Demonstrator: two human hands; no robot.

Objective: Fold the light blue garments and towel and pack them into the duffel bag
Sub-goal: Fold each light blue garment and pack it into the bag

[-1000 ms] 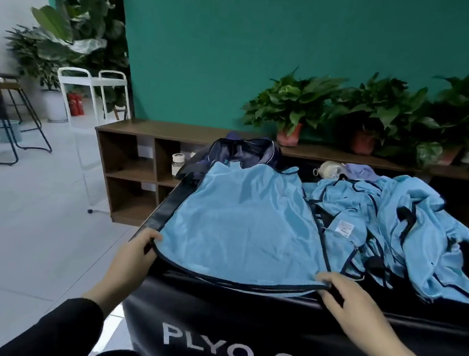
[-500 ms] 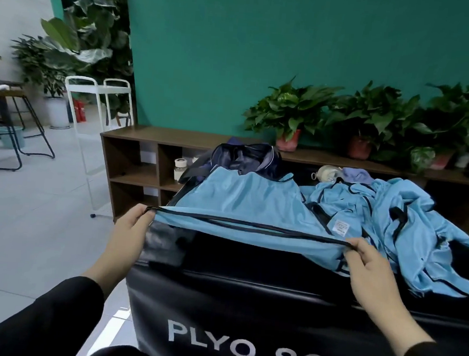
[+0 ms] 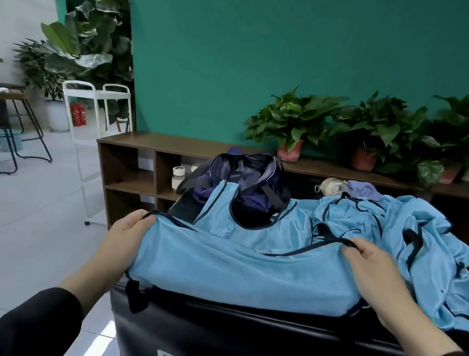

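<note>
A light blue vest with dark trim lies on the black table, its lower half folded up over its upper half. My left hand pinches the hem's left corner. My right hand pinches the right corner. Behind the vest, a navy duffel bag sits open at the table's far edge. A heap of more light blue garments lies to the right.
A wooden shelf with potted plants runs along the green wall behind the table. A pale bottle and a lilac cloth lie beyond the heap. A white cart and stools stand on the floor at left.
Both hands lifted the vest's near hem off the table and carried it away from me, so the lower half now lies doubled over the upper half.
</note>
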